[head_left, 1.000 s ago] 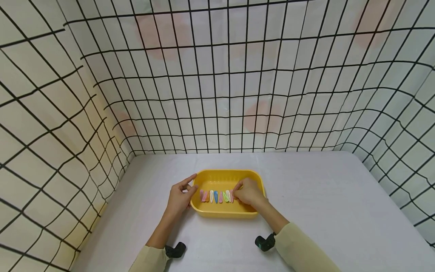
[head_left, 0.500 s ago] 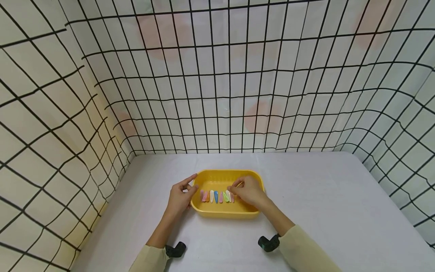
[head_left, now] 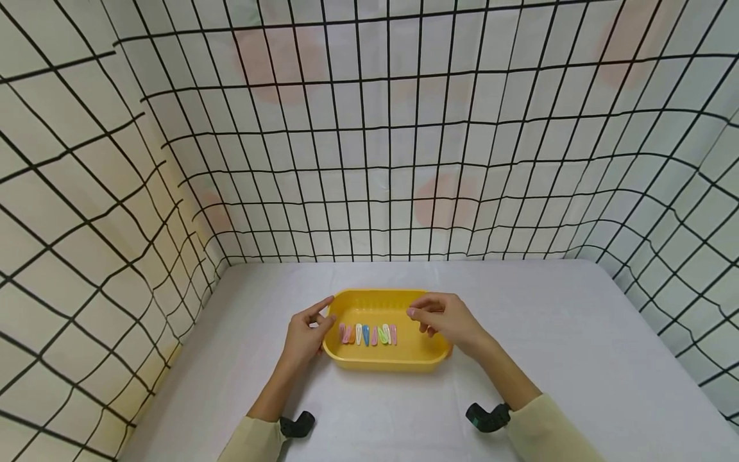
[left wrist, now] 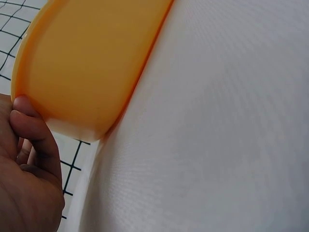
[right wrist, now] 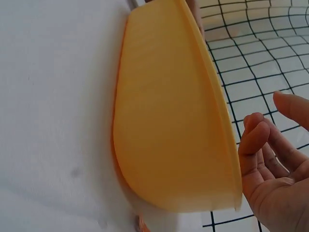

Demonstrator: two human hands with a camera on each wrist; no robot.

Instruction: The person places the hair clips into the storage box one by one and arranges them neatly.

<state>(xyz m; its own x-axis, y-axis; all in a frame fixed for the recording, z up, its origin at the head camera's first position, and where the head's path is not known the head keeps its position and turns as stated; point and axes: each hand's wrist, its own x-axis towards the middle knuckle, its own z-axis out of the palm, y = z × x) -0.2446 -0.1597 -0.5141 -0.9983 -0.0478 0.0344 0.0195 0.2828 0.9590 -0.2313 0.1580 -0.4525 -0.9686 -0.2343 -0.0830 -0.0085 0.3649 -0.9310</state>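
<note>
A yellow plastic tray [head_left: 381, 366] stands on the white table. Inside it, several snap hair clips [head_left: 366, 335] in pink, orange, white, blue and green lie side by side in a row, left of the tray's middle. My left hand [head_left: 304, 335] grips the tray's left rim, thumb on the inner side; the left wrist view shows its curled fingers against the yellow wall [left wrist: 91, 67]. Over the tray's right part hovers my right hand [head_left: 453, 319], its fingers loosely bent. The right wrist view shows its thumb [right wrist: 292, 108] apart from the fingers, with nothing between them.
White cloth covers the table [head_left: 548, 333]. A black grid [head_left: 389, 160] before pale sheets encloses the back and sides. Outside the tray, a small reddish-brown thing [right wrist: 141, 224] lies at the bottom of the right wrist view, its kind unclear.
My right hand has left the right end of the clip row and moved right and up, uncovering the last pink clip. The left hand and the tray stay put.
</note>
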